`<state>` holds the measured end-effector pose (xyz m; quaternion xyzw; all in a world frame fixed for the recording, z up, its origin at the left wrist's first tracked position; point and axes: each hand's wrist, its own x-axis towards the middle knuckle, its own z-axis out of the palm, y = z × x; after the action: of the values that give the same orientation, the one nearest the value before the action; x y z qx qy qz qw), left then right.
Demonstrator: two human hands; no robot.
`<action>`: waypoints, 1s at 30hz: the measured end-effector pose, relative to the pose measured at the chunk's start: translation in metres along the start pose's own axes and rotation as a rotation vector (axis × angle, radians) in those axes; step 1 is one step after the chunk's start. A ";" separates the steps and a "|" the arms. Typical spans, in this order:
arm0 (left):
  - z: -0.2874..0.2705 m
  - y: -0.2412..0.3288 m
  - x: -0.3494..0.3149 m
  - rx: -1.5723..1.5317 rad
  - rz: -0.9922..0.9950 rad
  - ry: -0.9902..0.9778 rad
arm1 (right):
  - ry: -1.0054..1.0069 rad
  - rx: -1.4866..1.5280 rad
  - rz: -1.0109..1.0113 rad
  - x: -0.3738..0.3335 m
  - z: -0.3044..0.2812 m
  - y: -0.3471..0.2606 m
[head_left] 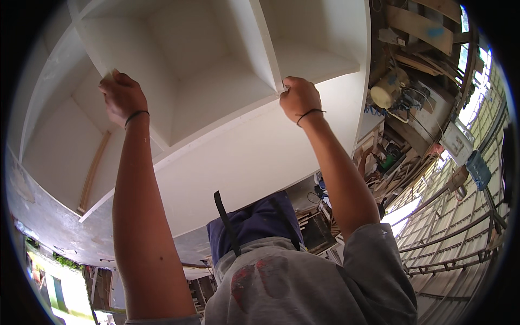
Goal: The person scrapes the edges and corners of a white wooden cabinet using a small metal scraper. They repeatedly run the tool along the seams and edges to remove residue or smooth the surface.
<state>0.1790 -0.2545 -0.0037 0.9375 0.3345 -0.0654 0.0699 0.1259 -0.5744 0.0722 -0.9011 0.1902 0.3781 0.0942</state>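
A large white cabinet (233,168) with open square compartments fills the space in front of me. My left hand (123,98) is closed against the edge of the left upright divider (97,57). Its fingers are curled, and whatever they may hold is hidden. Farther right, my right hand (302,100) is closed at the front corner where another divider (265,49) meets the shelf edge. A small pale bit shows at its fingertips, too small to name. Both wrists wear a thin dark band.
A thin wooden strip (95,170) lies inside the left compartment. To the right stand a cream-coloured tank (387,89), like a compressor's, and stacked boards (420,27). Beyond them is a ribbed metal wall (449,238). Another person's arm (364,161) shows among wood scraps.
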 end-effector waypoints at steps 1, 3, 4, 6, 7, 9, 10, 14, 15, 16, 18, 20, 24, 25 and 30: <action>0.002 -0.001 0.002 -0.027 0.015 0.026 | -0.089 0.137 -0.005 0.011 -0.010 0.015; 0.010 -0.006 0.003 -0.066 0.038 0.082 | 0.117 0.161 -0.002 0.024 -0.029 0.043; 0.007 -0.006 0.003 -0.054 0.028 0.072 | 0.168 0.041 0.069 0.035 -0.039 0.056; 0.002 0.001 0.001 -0.042 0.011 0.041 | 0.145 -0.272 0.018 0.039 -0.046 0.056; 0.003 0.001 0.001 -0.037 0.015 0.043 | 0.119 -0.389 0.004 0.041 -0.039 0.053; 0.004 0.000 0.001 -0.020 0.014 0.046 | 0.137 -0.292 -0.051 0.017 -0.009 0.015; 0.004 -0.001 0.002 -0.018 0.009 0.041 | 0.081 -0.242 -0.032 0.009 -0.003 -0.004; 0.006 -0.002 0.003 -0.045 0.031 0.059 | 0.051 0.130 -0.032 0.031 -0.022 0.035; 0.005 -0.003 0.001 -0.049 0.043 0.077 | 0.034 -0.032 -0.011 0.039 -0.037 0.042; 0.005 -0.002 0.001 -0.039 0.040 0.074 | -0.019 -0.160 0.053 0.040 -0.046 0.035; 0.003 -0.002 0.001 -0.020 0.035 0.069 | -0.055 -0.316 0.065 0.035 -0.040 0.022; 0.005 -0.002 0.001 -0.033 0.029 0.067 | -0.020 -0.318 -0.002 0.018 -0.012 -0.004; 0.013 -0.006 0.003 -0.095 0.056 0.087 | -0.119 0.101 -0.035 0.036 -0.025 0.023; 0.010 -0.005 0.003 -0.068 0.041 0.073 | 0.067 0.073 -0.066 0.038 -0.030 0.035; 0.004 -0.001 0.001 -0.040 0.015 0.050 | -0.093 -0.289 -0.013 0.014 -0.011 -0.014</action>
<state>0.1793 -0.2539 -0.0078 0.9397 0.3304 -0.0347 0.0810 0.1476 -0.5687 0.0699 -0.8880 0.1235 0.4423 -0.0256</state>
